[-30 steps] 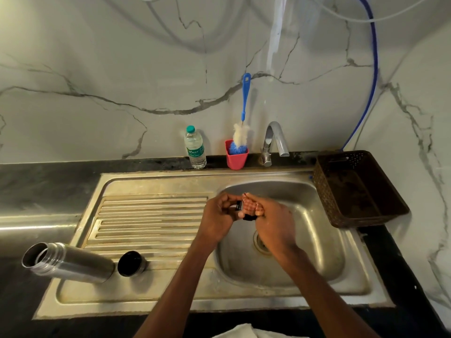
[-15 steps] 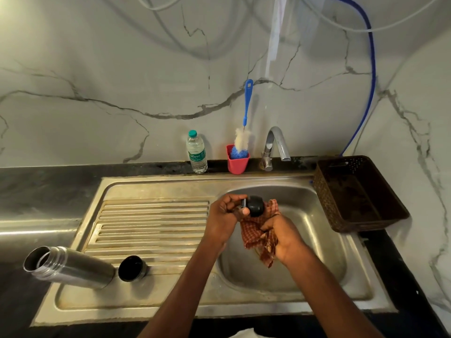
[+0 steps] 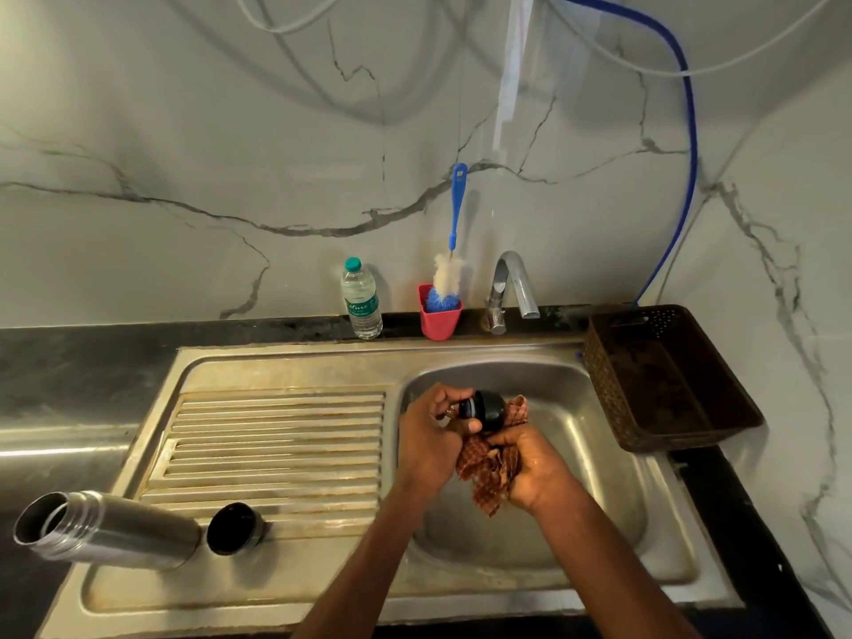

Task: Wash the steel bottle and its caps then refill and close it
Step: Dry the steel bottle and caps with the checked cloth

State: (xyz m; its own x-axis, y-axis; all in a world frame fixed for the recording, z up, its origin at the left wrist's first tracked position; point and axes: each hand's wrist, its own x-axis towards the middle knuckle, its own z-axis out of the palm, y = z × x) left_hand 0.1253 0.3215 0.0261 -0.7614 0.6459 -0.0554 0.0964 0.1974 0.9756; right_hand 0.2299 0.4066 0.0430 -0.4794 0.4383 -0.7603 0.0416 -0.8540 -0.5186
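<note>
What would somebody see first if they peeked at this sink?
Probably the two hands over the sink bowl: the left hand holds a small black cap, and the right hand grips a checked cloth beside it. Next, the shiny steel bottle lying open on its side at the near left, with a second cap next to it. At the back, a blue bottle brush stands in a red cup.

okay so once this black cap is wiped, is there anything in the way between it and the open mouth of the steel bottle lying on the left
Nothing visible blocks it. The left hand grips the black cap over the basin, the right hand holds the checked cloth. Between cap and steel bottle lies only the ribbed drainboard; the other cap sits by the bottle's base, not its mouth.
</note>
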